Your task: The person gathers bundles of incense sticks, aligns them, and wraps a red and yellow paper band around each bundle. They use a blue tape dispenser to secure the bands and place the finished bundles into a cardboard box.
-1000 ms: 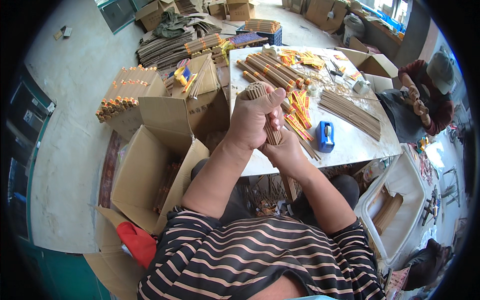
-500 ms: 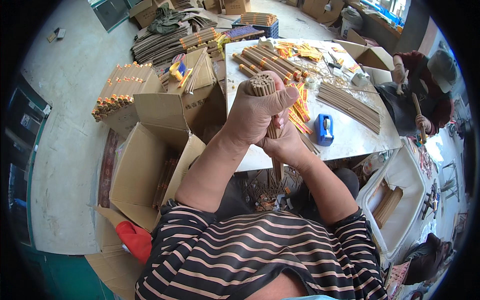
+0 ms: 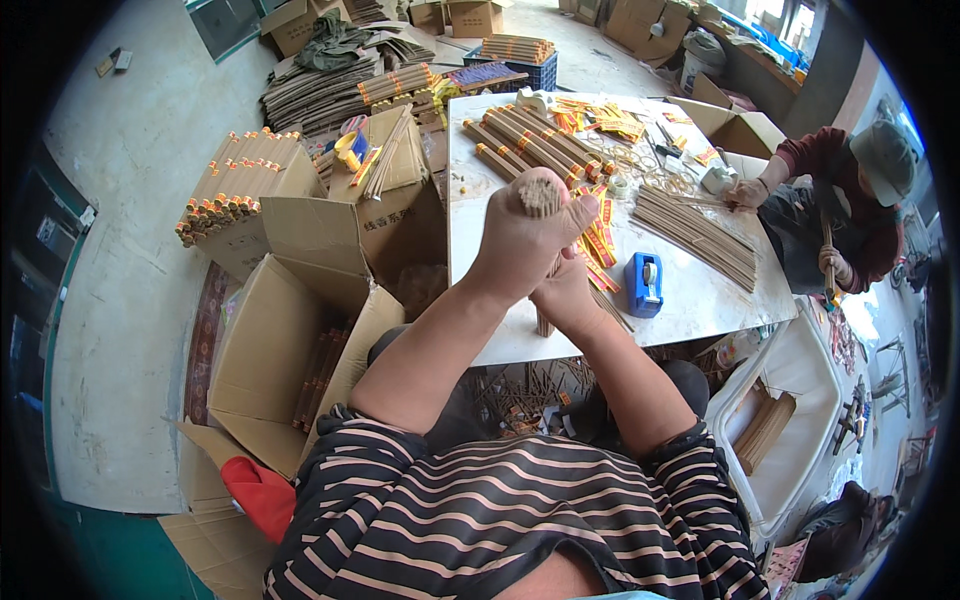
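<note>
Both my hands are wrapped round one upright bundle of brown incense sticks (image 3: 540,196) above the near part of the white table. My left hand (image 3: 510,240) grips it near the top, where the stick ends show in a round cluster. Just below, my right hand (image 3: 566,297) is closed on the lower part. The bundle's bottom end comes out under my hands by the table edge. Beyond them lie finished bundles (image 3: 535,138) with orange-yellow bands, and yellow-red paper labels (image 3: 598,235). Right of my hands stands a blue tape dispenser (image 3: 644,284).
Loose incense sticks (image 3: 695,238) lie at the table's right, where a co-worker (image 3: 850,200) reaches in. An open cardboard box (image 3: 285,345) stands to my left, near stacked bundles (image 3: 245,185). A white-lined bin (image 3: 800,400) with sticks is at lower right.
My hands and the bundle have come slightly lower in the picture, still gripping. The co-worker's hand has moved onto the loose sticks at the table edge. The whole view has shifted a little.
</note>
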The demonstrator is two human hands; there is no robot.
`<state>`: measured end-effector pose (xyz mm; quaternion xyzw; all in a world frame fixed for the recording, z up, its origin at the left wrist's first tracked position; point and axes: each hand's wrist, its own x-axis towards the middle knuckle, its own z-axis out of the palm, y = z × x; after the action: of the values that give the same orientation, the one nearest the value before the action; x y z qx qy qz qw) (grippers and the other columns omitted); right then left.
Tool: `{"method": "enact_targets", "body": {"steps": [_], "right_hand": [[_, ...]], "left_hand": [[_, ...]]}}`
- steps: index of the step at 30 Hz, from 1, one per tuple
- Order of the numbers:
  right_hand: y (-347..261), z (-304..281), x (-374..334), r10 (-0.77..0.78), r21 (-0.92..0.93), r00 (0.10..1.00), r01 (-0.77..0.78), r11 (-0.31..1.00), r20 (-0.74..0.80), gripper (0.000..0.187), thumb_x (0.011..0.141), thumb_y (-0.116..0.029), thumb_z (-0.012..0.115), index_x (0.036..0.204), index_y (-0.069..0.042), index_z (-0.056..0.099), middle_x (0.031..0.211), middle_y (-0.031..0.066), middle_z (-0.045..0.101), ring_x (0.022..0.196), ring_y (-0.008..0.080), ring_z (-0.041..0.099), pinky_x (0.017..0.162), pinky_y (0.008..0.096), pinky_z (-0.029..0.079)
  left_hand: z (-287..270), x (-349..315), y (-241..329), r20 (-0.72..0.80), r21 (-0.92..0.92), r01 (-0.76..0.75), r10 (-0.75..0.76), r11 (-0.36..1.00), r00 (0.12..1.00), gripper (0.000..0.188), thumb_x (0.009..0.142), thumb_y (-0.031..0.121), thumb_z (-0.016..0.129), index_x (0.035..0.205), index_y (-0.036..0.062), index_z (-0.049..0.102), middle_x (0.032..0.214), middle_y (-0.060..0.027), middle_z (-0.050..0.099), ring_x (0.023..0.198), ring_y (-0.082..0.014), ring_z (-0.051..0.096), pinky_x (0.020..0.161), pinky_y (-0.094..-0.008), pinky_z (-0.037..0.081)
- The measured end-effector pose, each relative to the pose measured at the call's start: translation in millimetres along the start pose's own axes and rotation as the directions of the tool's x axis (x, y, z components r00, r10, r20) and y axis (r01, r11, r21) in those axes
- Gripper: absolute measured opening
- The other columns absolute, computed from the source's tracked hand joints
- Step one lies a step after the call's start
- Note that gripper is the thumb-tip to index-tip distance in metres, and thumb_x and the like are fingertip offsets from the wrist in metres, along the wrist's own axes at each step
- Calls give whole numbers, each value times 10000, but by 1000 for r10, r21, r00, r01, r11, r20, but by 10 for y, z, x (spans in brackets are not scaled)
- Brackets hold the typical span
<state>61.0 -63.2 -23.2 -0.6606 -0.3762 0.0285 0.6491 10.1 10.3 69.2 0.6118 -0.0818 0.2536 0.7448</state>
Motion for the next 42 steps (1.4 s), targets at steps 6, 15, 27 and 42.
{"method": "enact_targets", "body": {"steps": [6,15,27,42], "right_hand": [[-53,-26,76,127,29,990,-129,991,62,240,757,-133,666,948,-14,586,839,69,634,805,121,585,743,283,466],[11,-2,68,186,210,970,-217,953,158,264,751,-123,682,974,-9,596,928,69,628,895,119,577,803,269,452],[-405,11,-179,74,412,983,-139,900,169,387,702,-83,713,1035,-51,518,951,42,575,876,107,557,731,255,466],[-1103,-636,-410,-109,324,991,128,937,-76,383,815,-159,580,1145,-13,452,986,74,565,885,133,538,748,267,441]], "left_hand": [[-55,3,0,60,93,22,-28,995,998,246,786,133,696,697,82,473,566,-6,525,485,-62,498,467,-202,411],[-121,74,-85,38,-77,117,-114,990,993,233,768,105,706,705,89,483,609,-1,525,531,-73,511,503,-217,429],[-57,-185,209,297,-116,246,-202,962,933,210,785,175,708,686,50,571,603,13,509,567,-59,484,538,-237,426],[62,-449,484,198,654,-109,-30,749,980,283,783,233,657,773,-27,545,662,-155,590,607,-236,591,583,-337,461]]}}
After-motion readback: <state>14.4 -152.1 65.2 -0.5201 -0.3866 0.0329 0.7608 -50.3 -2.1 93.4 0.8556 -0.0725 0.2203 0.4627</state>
